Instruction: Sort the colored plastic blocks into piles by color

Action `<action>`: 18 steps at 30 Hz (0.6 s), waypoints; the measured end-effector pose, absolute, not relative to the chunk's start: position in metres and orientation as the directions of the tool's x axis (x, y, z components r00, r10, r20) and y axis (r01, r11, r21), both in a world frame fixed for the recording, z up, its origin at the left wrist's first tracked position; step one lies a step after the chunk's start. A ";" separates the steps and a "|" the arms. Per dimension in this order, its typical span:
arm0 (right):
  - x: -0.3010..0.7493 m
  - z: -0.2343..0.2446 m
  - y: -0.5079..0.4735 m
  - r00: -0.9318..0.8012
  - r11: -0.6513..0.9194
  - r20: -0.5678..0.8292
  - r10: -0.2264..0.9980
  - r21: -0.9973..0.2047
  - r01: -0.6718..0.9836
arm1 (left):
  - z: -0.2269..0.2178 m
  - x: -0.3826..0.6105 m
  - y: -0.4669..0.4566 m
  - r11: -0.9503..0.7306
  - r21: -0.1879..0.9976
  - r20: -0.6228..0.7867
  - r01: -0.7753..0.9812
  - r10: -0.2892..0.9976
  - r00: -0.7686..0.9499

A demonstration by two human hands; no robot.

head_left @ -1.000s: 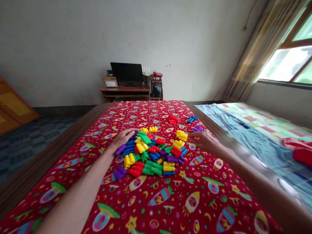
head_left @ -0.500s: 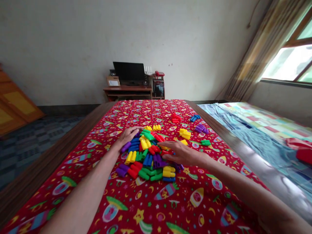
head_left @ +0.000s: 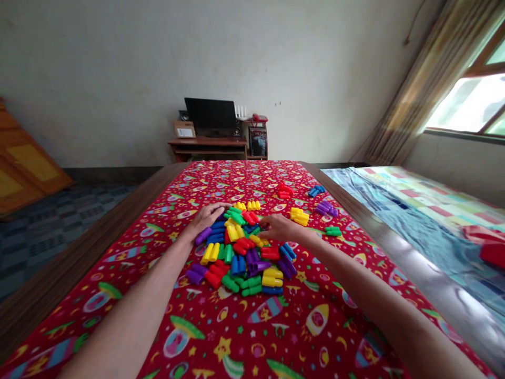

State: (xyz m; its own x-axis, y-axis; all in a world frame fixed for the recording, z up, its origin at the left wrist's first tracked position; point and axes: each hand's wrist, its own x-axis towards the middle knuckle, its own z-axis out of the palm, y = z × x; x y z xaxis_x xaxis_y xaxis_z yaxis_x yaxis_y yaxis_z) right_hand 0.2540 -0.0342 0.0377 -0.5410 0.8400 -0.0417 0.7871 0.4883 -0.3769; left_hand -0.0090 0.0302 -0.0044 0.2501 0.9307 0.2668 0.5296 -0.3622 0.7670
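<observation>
A heap of plastic building pieces (head_left: 239, 247), shaped like joined tubes in yellow, red, green, blue and purple, lies on the red patterned cloth (head_left: 276, 337). My left hand (head_left: 208, 217) rests along the heap's far left edge, fingers stretched out and touching it, near a purple piece (head_left: 202, 236). On the opposite side, my right hand (head_left: 279, 227) reaches in at the heap's right edge, fingers pointing left with the thumb apart. Just in front of it lie a yellow piece (head_left: 258, 240) and a red piece (head_left: 270, 253). No piece shows in either hand.
Right of the heap sit small colour groups: yellow (head_left: 300, 216), purple (head_left: 326, 208), green (head_left: 333, 231), red (head_left: 284, 190) and blue (head_left: 316, 191). A bed (head_left: 398, 210) stands along the right. Behind the table is a desk with a monitor (head_left: 210, 116).
My right hand has moved away from me and slightly left, uncovering red, blue and purple pieces at the heap's right. Some pieces have shifted a little. My left hand is nearly still.
</observation>
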 end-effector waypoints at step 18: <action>0.309 0.054 -0.042 -0.355 0.414 0.223 0.908 -0.611 0.674 | -0.006 -0.010 0.032 -0.349 0.773 0.247 0.529 0.935 0.256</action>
State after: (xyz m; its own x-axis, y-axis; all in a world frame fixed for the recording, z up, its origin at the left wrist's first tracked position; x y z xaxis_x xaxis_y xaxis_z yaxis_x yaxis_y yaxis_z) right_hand 0.3091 -0.0423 0.0545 -0.3554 0.9078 0.2226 0.6744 0.4139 -0.6114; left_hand -0.0102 0.0322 -0.0064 0.2557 0.9347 0.2470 0.5293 -0.3492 0.7733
